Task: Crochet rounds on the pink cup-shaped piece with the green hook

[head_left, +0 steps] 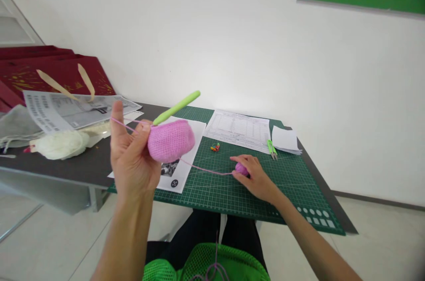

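Note:
Raised over the table's left half, my left hand point(134, 152) pinches the edge of a pink crocheted piece point(171, 140), its index finger up with pink yarn point(124, 125) looped round it. A light-green crochet hook point(177, 107) sticks up and right from the top of the piece. My right hand point(254, 177) rests low over the green cutting mat, its fingers closed round a small ball of pink yarn point(241, 169). A yarn strand point(209, 170) runs between the piece and this ball. More yarn point(215, 267) lies loose on the green mesh in my lap.
Small coloured stitch markers point(215, 147), green thread snips point(272, 150), a printed chart point(239, 130) and white paper slips point(284, 139) lie on the cutting mat point(292, 183). At left are a white yarn skein point(61, 144), printed sheets point(83, 110) and dark red bags point(56, 70). A wall stands behind.

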`<action>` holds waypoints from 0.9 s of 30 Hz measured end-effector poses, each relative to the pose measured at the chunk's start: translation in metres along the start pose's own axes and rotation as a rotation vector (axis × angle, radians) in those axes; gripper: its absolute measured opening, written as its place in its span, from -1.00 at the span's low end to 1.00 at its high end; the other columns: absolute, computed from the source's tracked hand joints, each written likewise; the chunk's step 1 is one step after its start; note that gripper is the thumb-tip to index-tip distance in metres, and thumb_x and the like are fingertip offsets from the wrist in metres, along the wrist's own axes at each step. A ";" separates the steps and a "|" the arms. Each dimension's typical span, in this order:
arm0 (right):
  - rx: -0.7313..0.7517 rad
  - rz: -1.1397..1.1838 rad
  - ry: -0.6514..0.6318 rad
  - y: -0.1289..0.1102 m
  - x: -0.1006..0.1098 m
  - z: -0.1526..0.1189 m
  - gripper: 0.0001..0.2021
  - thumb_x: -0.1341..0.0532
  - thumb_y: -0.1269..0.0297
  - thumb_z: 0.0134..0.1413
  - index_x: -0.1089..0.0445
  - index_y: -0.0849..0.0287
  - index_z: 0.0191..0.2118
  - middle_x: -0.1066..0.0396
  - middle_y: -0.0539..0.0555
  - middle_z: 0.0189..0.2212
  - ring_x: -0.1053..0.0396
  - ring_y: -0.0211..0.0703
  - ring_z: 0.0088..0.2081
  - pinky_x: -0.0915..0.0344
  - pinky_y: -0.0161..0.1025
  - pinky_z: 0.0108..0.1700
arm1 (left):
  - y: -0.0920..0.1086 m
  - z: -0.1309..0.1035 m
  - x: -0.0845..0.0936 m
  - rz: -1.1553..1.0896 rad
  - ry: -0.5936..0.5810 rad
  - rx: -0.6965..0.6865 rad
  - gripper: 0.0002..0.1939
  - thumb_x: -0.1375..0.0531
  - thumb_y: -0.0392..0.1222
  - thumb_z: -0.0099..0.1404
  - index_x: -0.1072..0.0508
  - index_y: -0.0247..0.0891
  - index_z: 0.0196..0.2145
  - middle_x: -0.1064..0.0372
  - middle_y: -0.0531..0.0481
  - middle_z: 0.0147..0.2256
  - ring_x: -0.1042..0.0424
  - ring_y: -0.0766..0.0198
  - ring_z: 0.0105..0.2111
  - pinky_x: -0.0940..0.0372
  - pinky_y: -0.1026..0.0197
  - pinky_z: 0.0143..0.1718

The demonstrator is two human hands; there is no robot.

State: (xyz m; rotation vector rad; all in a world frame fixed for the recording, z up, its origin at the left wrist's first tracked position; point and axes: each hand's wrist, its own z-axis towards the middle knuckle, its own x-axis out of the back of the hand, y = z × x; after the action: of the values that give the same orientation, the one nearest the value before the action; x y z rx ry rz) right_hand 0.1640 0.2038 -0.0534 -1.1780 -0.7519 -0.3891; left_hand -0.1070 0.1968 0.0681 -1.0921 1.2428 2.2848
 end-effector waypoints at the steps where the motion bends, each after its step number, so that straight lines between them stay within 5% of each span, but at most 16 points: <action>1: 0.023 -0.006 -0.012 -0.005 -0.006 -0.001 -0.63 -0.23 0.15 0.29 -0.34 0.16 0.14 -0.34 0.17 0.14 -0.36 0.04 0.11 -0.36 0.14 0.13 | 0.002 0.006 -0.006 -0.011 -0.014 -0.015 -0.49 -0.11 -0.65 0.29 -0.44 -0.16 0.06 -0.42 0.15 -0.53 -0.37 0.43 -0.56 -0.36 0.42 -0.46; 6: 0.003 0.064 -0.019 -0.010 -0.006 0.004 -0.65 -0.22 0.15 0.31 -0.34 0.16 0.13 -0.36 0.17 0.12 -0.39 0.01 0.07 -0.39 0.10 0.10 | 0.013 0.045 -0.046 -0.112 -0.034 -0.164 -0.39 -0.05 -0.75 0.32 -0.22 -0.29 0.21 -0.40 0.23 -0.47 -0.30 0.51 -0.56 -0.28 0.42 -0.44; 11: -0.073 0.342 -0.149 0.005 0.041 -0.016 -0.65 -0.22 0.14 0.31 -0.35 0.19 0.11 -0.41 0.15 0.02 -0.45 -0.07 -0.05 -0.46 0.00 -0.02 | 0.019 0.082 -0.060 -0.112 0.001 -0.251 -0.18 -0.11 -0.83 0.23 -0.08 -0.28 0.32 -0.41 0.20 -0.34 -0.26 0.54 -0.55 -0.24 0.39 -0.42; 14: -0.167 0.570 -0.137 0.022 0.070 -0.051 -0.60 -0.20 0.10 0.32 -0.29 0.18 0.16 -0.44 0.11 -0.08 -0.45 -0.21 -0.27 -0.47 -0.19 -0.25 | 0.018 0.102 -0.050 -0.090 0.067 -0.288 -0.62 -0.22 -0.48 0.36 -0.38 -0.28 0.09 -0.46 0.02 -0.17 -0.44 0.37 -0.40 -0.41 0.28 -0.39; 18: -0.306 0.795 0.135 0.054 0.099 -0.105 -0.56 -0.21 -0.02 0.26 -0.31 0.14 0.11 -0.43 0.05 -0.23 -0.33 -0.34 -0.45 -0.32 -0.37 -0.49 | 0.017 0.125 -0.031 -0.047 0.164 -0.317 -0.68 -0.23 -0.18 0.41 -0.42 -0.28 0.08 -0.42 -0.14 0.04 -0.50 0.10 -0.10 -0.48 -0.03 -0.13; 22: -0.456 0.895 0.419 0.082 0.127 -0.147 -0.60 -0.45 -0.09 -0.19 -0.52 0.06 -0.27 -0.42 0.09 -0.35 -0.22 -0.33 -0.55 -0.28 -0.36 -0.62 | 0.021 0.139 -0.016 0.019 0.195 -0.282 -0.65 -0.24 -0.16 0.41 -0.40 -0.26 0.11 -0.41 -0.15 0.07 -0.49 0.08 -0.06 -0.46 -0.07 -0.07; 27: -0.592 0.904 0.671 0.100 0.159 -0.175 -0.59 -0.54 0.06 -0.41 -0.55 0.05 -0.33 -0.44 0.13 -0.33 -0.10 -0.41 -0.59 -0.19 -0.46 -0.70 | 0.029 0.148 0.003 0.120 0.181 -0.228 -0.63 -0.24 -0.16 0.40 -0.39 -0.25 0.13 -0.40 -0.15 0.09 -0.49 0.07 -0.04 -0.45 -0.08 -0.05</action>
State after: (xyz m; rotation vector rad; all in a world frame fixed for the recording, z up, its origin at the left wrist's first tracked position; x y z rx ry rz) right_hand 0.3954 0.0935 -0.0420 -1.6672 0.5359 -0.2080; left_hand -0.1960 0.3008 0.1309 -1.3640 1.1607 2.5146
